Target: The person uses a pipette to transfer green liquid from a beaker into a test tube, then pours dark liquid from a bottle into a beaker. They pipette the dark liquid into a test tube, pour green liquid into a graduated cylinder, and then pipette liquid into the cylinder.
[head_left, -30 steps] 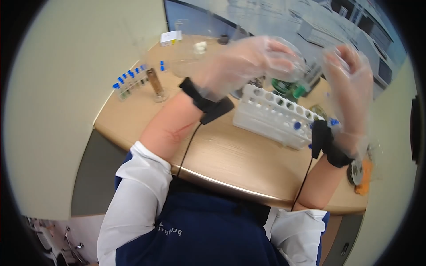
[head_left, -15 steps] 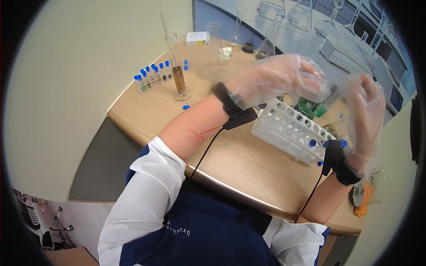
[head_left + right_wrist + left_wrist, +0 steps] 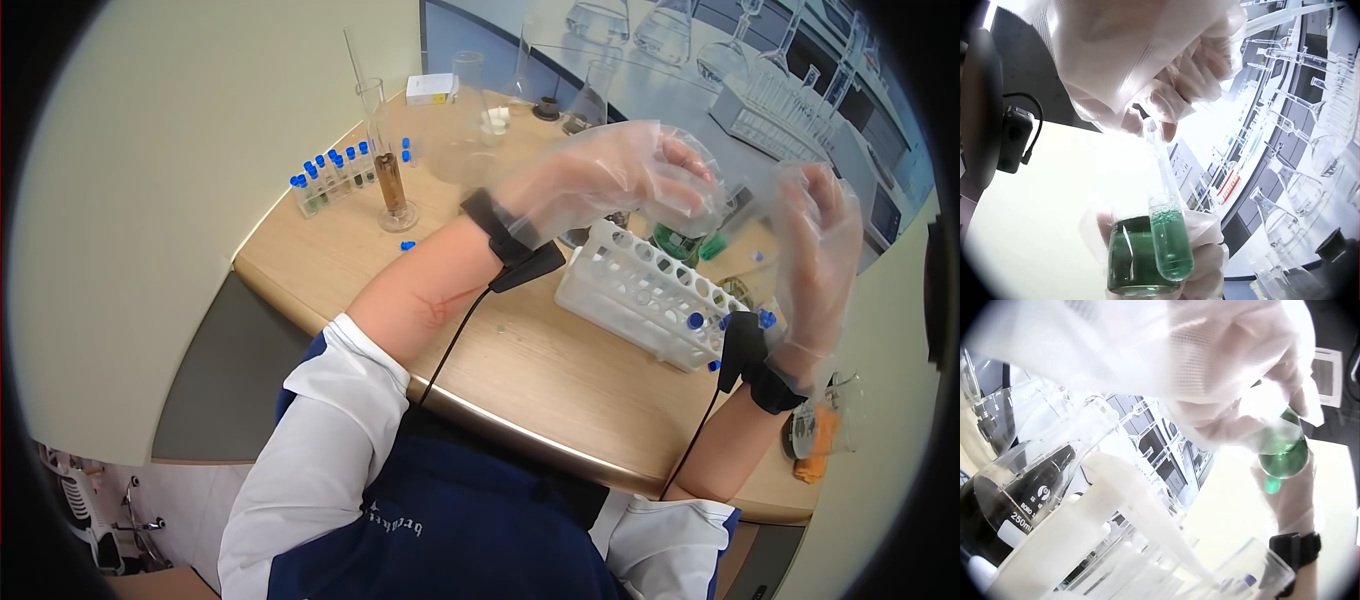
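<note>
The plastic-gloved right hand (image 3: 815,240) pinches the top of a clear, round-bottomed tube of green liquid (image 3: 1172,244); it slants down leftward to a clear beaker of green liquid (image 3: 1132,256), gripped by the gloved left hand (image 3: 635,180); contact unclear. A dark-looking glass flask (image 3: 1041,481) reads "250ml", partly "BORO"

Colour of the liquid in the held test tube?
Green liquid, clearest in the right wrist view.

A hand could pass low over the light wooden counter (image 3: 530,370), between its front edge and the long white plastic rack (image 3: 625,285), which blocks sliding farther back. At the left end, a tall clear glass cylinder (image 3: 389,182) and small blue-capped tubes (image 3: 335,178) obstruct passage.
</note>
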A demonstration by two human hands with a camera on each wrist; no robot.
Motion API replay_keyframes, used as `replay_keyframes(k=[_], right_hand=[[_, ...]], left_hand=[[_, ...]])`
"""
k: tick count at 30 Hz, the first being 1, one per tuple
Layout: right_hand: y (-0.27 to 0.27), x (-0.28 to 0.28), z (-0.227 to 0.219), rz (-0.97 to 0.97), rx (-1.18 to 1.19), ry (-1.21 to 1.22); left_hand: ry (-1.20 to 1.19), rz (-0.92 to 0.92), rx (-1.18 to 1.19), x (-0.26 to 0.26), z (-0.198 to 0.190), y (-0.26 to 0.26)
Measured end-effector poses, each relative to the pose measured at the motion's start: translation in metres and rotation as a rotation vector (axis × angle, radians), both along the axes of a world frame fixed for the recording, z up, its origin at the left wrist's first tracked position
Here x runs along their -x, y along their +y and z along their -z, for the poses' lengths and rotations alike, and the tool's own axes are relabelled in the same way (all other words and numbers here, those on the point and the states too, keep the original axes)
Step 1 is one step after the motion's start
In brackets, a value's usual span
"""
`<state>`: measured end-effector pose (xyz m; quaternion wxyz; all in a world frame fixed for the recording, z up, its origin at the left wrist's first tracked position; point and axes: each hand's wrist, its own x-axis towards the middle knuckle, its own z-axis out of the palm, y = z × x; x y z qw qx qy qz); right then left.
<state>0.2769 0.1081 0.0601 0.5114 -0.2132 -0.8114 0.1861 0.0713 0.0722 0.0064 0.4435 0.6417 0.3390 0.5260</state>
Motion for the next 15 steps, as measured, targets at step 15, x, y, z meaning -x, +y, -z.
replay_keyframes(k=[15], right_hand=[[0.0055, -0.0017, 0.0009, 0.048, 0.033, -0.059]], left_hand=[[0.076, -0.035, -0.027, -0.0024, -0.0038, -0.0032]])
